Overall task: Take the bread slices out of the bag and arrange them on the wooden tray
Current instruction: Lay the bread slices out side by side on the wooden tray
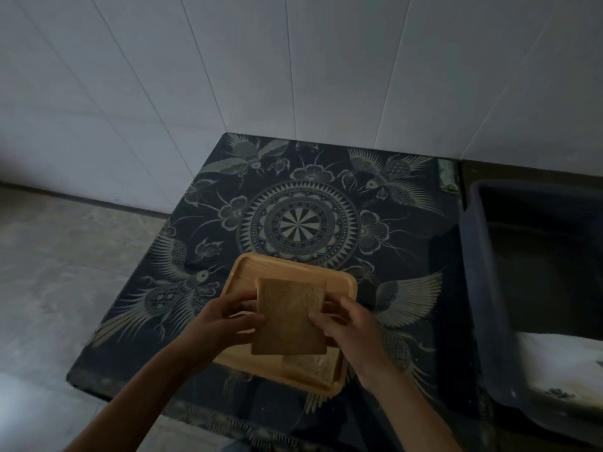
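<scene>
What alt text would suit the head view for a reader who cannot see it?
Two bare hands, left hand and right hand, hold a square brown bread slice above a rectangular light wooden tray, which rests on a dark bird-patterned tablecloth; a dark plastic tub stands right.

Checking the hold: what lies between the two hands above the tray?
Head view: one bread slice, pinched at its sides by left hand and right hand.

You see a dark patterned cloth with a round medallion and birds covering the table, a dark plastic bin just beside it on the right, a white paneled wall behind, and a grey floor on the left
</scene>
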{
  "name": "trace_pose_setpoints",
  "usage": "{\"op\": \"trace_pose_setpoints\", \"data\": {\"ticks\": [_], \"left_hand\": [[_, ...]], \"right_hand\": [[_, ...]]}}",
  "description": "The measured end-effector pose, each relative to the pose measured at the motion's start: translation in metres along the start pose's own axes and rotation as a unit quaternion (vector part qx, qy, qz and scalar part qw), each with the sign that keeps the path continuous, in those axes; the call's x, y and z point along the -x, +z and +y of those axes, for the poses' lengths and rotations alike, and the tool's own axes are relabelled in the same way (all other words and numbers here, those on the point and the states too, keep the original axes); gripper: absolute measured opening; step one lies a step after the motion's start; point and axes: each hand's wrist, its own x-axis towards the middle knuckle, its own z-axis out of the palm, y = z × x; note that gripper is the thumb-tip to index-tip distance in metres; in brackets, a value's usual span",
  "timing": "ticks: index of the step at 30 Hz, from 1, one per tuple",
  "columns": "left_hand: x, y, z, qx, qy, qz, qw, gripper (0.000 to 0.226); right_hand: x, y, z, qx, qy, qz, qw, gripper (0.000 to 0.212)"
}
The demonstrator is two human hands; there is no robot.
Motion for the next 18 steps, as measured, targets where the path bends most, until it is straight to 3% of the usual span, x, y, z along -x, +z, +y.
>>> {"op": "trace_pose_setpoints", "data": {"ticks": [11,18], "left_hand": [[-0.03,-0.086,-0.031,-0.049,-0.045,0.055,0.996,0.03],[-0.051,-0.133,-0.056,-0.183,-0.049,0.08,0.979,0.032]], "right_hand": [[-0.034,0.073,0.037,0.138,0.026,0.074,0.987,0.023],[-0.06,0.125,0.074,0.185,0.085,0.116,0.972,0.025]]}}
